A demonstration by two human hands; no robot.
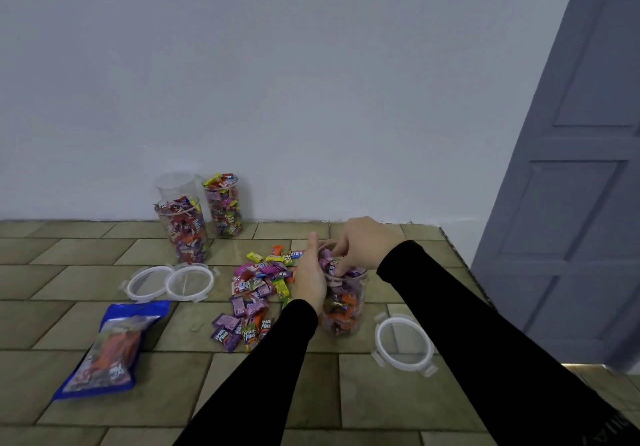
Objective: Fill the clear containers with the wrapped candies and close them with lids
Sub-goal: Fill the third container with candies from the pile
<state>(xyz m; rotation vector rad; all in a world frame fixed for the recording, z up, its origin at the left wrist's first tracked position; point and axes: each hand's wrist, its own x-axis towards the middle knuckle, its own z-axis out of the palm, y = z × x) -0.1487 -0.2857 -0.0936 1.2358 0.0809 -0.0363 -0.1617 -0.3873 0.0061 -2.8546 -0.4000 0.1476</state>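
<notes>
Both hands at a nearly full jar (343, 302) standing upright on the floor (374, 393), mouth up.

The left hand (310, 277) grips the jar's side; the right hand (360, 243) has its fingers (341, 265) curled into the mouth, pinching candies. Loose candies (258, 293) lie just left, a lid (403, 348) just right. Two lids (171, 281), two filled jars (183, 229) and a blue bag (107, 348) lie farther left, bare tiles in front.

A grey panelled door (575, 175) stands beside the white wall (277, 82).
</notes>
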